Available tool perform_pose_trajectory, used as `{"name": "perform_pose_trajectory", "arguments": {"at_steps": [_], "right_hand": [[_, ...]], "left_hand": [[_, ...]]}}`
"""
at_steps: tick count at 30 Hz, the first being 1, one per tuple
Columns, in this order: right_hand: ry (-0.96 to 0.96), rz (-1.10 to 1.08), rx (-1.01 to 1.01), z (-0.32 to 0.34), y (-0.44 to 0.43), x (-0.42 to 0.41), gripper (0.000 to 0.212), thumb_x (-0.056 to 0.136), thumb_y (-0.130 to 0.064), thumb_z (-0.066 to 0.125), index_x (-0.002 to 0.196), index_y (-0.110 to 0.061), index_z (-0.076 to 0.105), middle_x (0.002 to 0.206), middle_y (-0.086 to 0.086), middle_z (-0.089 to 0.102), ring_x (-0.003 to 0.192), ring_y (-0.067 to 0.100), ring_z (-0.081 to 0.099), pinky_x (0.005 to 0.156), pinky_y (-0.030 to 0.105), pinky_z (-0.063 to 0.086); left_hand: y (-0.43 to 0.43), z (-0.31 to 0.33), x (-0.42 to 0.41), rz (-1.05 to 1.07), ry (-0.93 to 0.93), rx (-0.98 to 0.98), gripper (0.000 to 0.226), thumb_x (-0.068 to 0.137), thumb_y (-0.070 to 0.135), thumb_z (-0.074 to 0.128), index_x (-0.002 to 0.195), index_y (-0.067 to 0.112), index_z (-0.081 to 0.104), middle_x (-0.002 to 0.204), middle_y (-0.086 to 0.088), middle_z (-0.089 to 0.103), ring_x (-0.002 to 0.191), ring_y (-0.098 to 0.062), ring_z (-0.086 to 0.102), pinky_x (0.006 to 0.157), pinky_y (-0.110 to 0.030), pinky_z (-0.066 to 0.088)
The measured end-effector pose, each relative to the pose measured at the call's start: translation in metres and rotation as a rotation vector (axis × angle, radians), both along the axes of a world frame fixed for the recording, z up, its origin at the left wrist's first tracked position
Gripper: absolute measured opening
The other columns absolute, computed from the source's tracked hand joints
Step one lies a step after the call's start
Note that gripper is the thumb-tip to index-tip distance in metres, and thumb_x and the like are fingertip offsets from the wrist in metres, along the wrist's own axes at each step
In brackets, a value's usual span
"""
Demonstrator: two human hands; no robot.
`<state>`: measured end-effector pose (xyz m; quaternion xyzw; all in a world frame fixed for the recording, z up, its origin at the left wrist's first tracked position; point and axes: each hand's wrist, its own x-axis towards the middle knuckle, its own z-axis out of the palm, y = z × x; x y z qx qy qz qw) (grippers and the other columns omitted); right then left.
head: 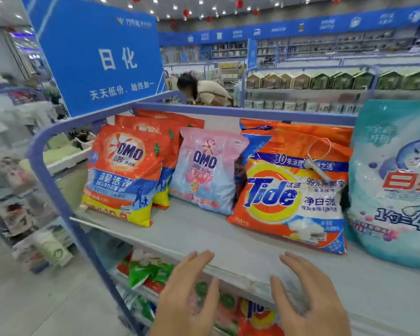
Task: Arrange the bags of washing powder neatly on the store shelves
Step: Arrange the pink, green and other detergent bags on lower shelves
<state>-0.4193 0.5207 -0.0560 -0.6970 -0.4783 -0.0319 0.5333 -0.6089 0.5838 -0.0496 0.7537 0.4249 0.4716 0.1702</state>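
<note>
On the grey top shelf (204, 234) lean several bags of washing powder. From left to right: an orange OMO bag (124, 175) with more orange bags behind it, a pink OMO bag (206, 170), an orange Tide bag (294, 197) with a white security tag, and a teal bag (395, 183) at the right edge. My left hand (187, 297) and my right hand (310, 299) hover in front of the shelf's front edge, palms facing each other, fingers relaxed, holding nothing. Both hands are apart from the bags.
A blue sign (100, 52) stands over the shelf's left end, and a purple rail (46, 151) frames it. The lower shelf holds green and orange bags (150, 270). A person (204, 90) bends in the aisle behind. The floor lies to the left.
</note>
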Motion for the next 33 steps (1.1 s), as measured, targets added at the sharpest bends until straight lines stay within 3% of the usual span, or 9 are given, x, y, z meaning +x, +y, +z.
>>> {"name": "perform_pose_trajectory", "arguments": {"at_steps": [3, 7, 12, 14, 17, 20, 24, 28, 33], "right_hand": [[0.023, -0.022, -0.082, 0.012, 0.03, -0.02, 0.037, 0.084, -0.034, 0.076, 0.119, -0.023, 0.073, 0.119, -0.016, 0.065, 0.115, 0.005, 0.053, 0.1, -0.002, 0.025], [0.062, 0.052, -0.303, 0.028, 0.072, -0.039, 0.062, 0.089, -0.039, 0.074, 0.146, -0.034, 0.05, 0.146, -0.015, 0.049, 0.136, 0.004, 0.042, 0.105, 0.018, 0.03], [0.078, 0.035, -0.347, 0.046, 0.126, -0.059, 0.069, 0.092, -0.038, 0.073, 0.152, -0.026, 0.041, 0.139, -0.014, 0.049, 0.133, 0.007, 0.045, 0.103, 0.018, 0.031], [0.064, 0.033, -0.337, 0.048, 0.148, -0.063, 0.071, 0.091, -0.037, 0.074, 0.151, -0.025, 0.04, 0.13, -0.019, 0.048, 0.127, 0.007, 0.05, 0.097, 0.018, 0.035], [0.105, 0.048, -0.32, 0.052, 0.177, -0.064, 0.062, 0.089, -0.038, 0.077, 0.139, -0.033, 0.041, 0.124, -0.027, 0.049, 0.116, -0.001, 0.051, 0.085, 0.01, 0.039], [0.252, 0.058, -0.329, 0.05, 0.201, -0.06, 0.068, 0.082, -0.026, 0.084, 0.136, -0.028, 0.042, 0.122, -0.02, 0.057, 0.106, -0.001, 0.056, 0.073, 0.001, 0.042], [0.342, 0.006, -0.278, 0.038, 0.232, -0.052, 0.07, 0.065, -0.037, 0.091, 0.125, -0.024, 0.057, 0.115, -0.008, 0.069, 0.104, 0.007, 0.07, 0.081, 0.018, 0.058], [0.48, 0.062, -0.198, 0.046, 0.232, -0.052, 0.03, 0.087, -0.018, 0.081, 0.107, -0.03, 0.063, 0.1, -0.02, 0.072, 0.084, -0.013, 0.069, 0.068, 0.008, 0.053], [0.775, 0.142, -0.172, 0.06, 0.217, -0.049, 0.022, 0.098, -0.019, 0.067, 0.116, -0.008, 0.072, 0.108, 0.008, 0.079, 0.094, 0.021, 0.077, 0.087, 0.041, 0.062]], "left_hand": [[0.042, 0.005, -0.021, -0.002, 0.008, -0.072, 0.048, 0.083, 0.029, 0.074, 0.127, 0.042, 0.063, 0.13, 0.035, 0.057, 0.13, 0.0, 0.053, 0.102, -0.001, 0.032], [0.107, 0.019, -0.044, -0.08, 0.119, -0.195, 0.06, 0.091, 0.04, 0.071, 0.146, 0.031, 0.048, 0.141, 0.024, 0.047, 0.14, -0.004, 0.039, 0.112, -0.015, 0.026], [0.177, 0.035, -0.054, -0.174, 0.162, -0.232, 0.068, 0.093, 0.039, 0.068, 0.152, 0.022, 0.04, 0.139, 0.019, 0.043, 0.135, -0.008, 0.045, 0.11, -0.019, 0.03], [0.204, 0.037, -0.048, -0.213, 0.164, -0.258, 0.068, 0.093, 0.042, 0.068, 0.151, 0.022, 0.039, 0.137, 0.019, 0.045, 0.136, -0.009, 0.045, 0.108, -0.02, 0.033], [0.232, 0.039, -0.034, -0.245, 0.172, -0.349, 0.084, 0.089, 0.056, 0.063, 0.156, 0.018, 0.029, 0.153, 0.003, 0.044, 0.138, -0.017, 0.046, 0.113, -0.041, 0.041], [0.242, 0.04, -0.018, -0.172, 0.15, -0.324, 0.082, 0.087, 0.059, 0.06, 0.153, 0.021, 0.03, 0.15, -0.003, 0.047, 0.134, -0.025, 0.049, 0.108, -0.048, 0.044], [0.241, 0.04, -0.001, -0.051, 0.18, -0.291, 0.087, 0.093, 0.043, 0.065, 0.157, 0.006, 0.019, 0.153, -0.019, 0.04, 0.137, -0.039, 0.039, 0.113, -0.045, 0.031], [0.238, 0.038, -0.002, -0.031, 0.193, -0.247, 0.08, 0.099, 0.035, 0.061, 0.157, 0.001, 0.018, 0.153, -0.022, 0.035, 0.14, -0.039, 0.034, 0.114, -0.043, 0.027], [0.24, 0.036, -0.006, -0.057, 0.197, -0.23, 0.073, 0.098, 0.034, 0.061, 0.155, 0.006, 0.024, 0.148, -0.019, 0.041, 0.136, -0.039, 0.038, 0.111, -0.047, 0.035]]}}
